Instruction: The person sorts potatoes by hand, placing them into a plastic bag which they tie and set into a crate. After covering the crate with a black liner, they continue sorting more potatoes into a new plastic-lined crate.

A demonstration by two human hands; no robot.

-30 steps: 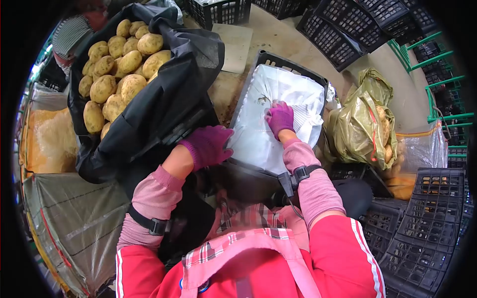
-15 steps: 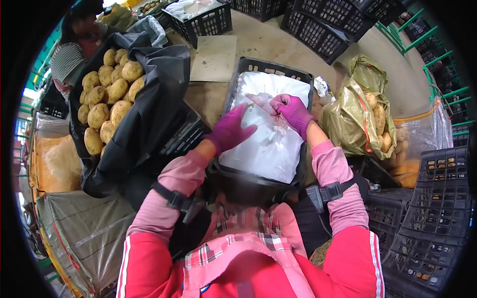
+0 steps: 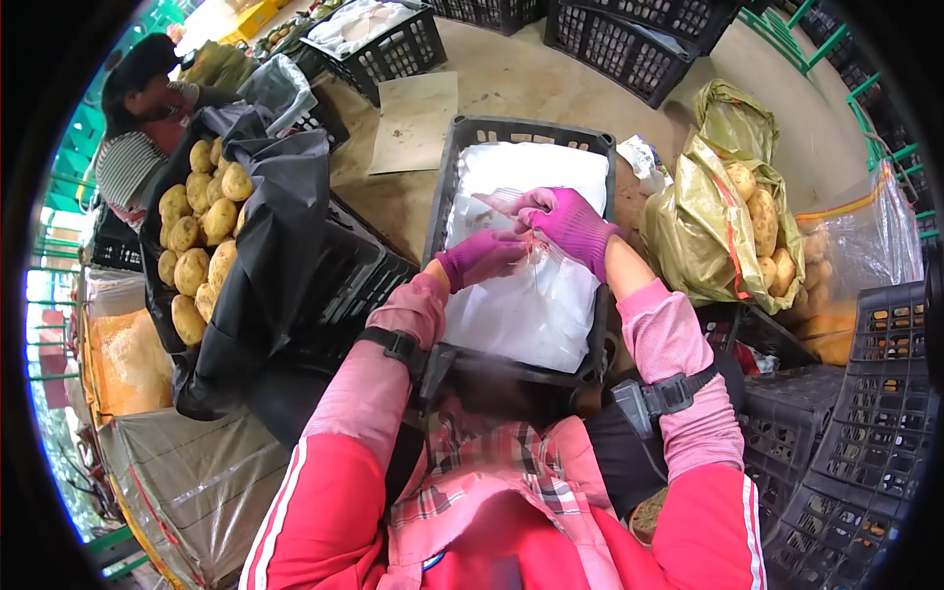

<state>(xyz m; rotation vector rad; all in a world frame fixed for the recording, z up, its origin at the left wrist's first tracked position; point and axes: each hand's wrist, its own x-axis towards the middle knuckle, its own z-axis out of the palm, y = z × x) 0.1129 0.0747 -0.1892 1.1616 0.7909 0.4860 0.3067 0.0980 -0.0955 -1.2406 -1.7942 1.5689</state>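
A black plastic crate (image 3: pixel 444 187) stands before me, its inside covered with white sheeting (image 3: pixel 536 324). Over it, my purple-gloved right hand (image 3: pixel 570 226) pinches a thin clear plastic bag (image 3: pixel 539 254) with red marks. Part of the see-through film shows above the right fingers. My left hand (image 3: pixel 482 258), in the same kind of glove, comes in from the left with its fingers together. Its fingertips meet the bag just below the right hand; the left thumb is mostly hidden.
Potatoes (image 3: pixel 202 211) fill a container lined with black sheeting (image 3: pixel 280 197) on the left, where another person (image 3: pixel 138 147) sits. To the right is an olive sack (image 3: pixel 688 216) of potatoes. Black crates (image 3: pixel 619 49) stand behind and at right. Flat cardboard (image 3: pixel 418 118) lies on the floor.
My left hand was open and apart from the bag; it has moved right and its fingers have closed at the bag. The right hand keeps its pinch. The whole view has shifted slightly.
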